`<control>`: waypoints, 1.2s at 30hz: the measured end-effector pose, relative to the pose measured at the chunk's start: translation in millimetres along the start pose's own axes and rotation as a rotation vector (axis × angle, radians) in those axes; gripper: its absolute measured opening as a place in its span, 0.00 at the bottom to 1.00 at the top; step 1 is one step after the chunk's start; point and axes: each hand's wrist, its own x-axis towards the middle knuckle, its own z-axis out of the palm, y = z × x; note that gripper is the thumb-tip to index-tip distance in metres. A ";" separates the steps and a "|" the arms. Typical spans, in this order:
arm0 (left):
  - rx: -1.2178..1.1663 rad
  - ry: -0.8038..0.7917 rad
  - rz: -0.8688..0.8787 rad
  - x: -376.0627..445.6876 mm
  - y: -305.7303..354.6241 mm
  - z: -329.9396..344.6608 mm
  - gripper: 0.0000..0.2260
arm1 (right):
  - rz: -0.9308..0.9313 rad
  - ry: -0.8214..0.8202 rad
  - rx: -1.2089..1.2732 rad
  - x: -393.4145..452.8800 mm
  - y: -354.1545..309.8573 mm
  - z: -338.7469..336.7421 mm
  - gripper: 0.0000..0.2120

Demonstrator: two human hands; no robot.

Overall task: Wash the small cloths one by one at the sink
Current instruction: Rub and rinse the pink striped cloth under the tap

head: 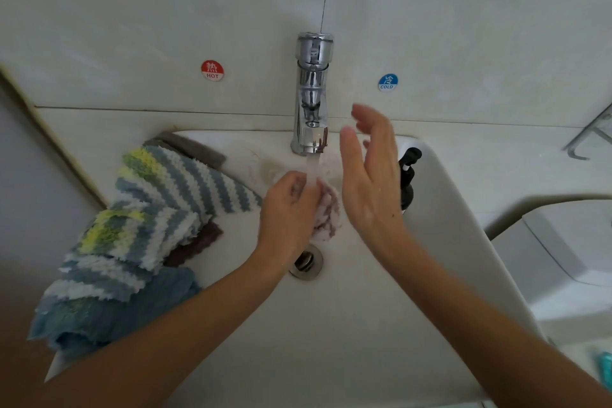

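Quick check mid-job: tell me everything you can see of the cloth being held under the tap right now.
The small cloth is white with dull purple-brown stripes and looks fluffy, like microfibre. It is bunched into a wad, not spread out, and looks soaked. The left hand grips it over the basin, above the drain, with the stream from the faucet falling onto its top by the fingers. The right hand is open beside it, apparently not touching it. Its full shape is hidden.

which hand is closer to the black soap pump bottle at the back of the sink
Right. The right hand is open and raised just in front of the black pump bottle, overlapping it in view. The left hand grips the pink cloth under the stream, farther left.
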 end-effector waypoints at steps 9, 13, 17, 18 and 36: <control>0.069 -0.044 -0.036 -0.8 5.0 0.2 0.17 | -0.299 -0.208 -0.270 76.3 -41.6 -18.4 0.27; 0.051 -0.037 -0.031 -1.7 4.6 -0.7 0.17 | -0.329 -0.225 -0.245 64.1 -28.1 -11.1 0.29; 0.052 0.001 -0.042 -1.6 9.5 -3.2 0.07 | -0.278 -0.221 -0.174 42.7 -15.8 -7.3 0.29; 0.071 0.028 -0.035 -0.2 7.4 -3.4 0.06 | -0.260 -0.212 -0.160 38.3 -14.2 -7.0 0.29; -0.050 0.089 0.074 -8.0 10.4 -1.8 0.06 | 0.098 -0.283 0.049 -39.0 42.9 25.8 0.24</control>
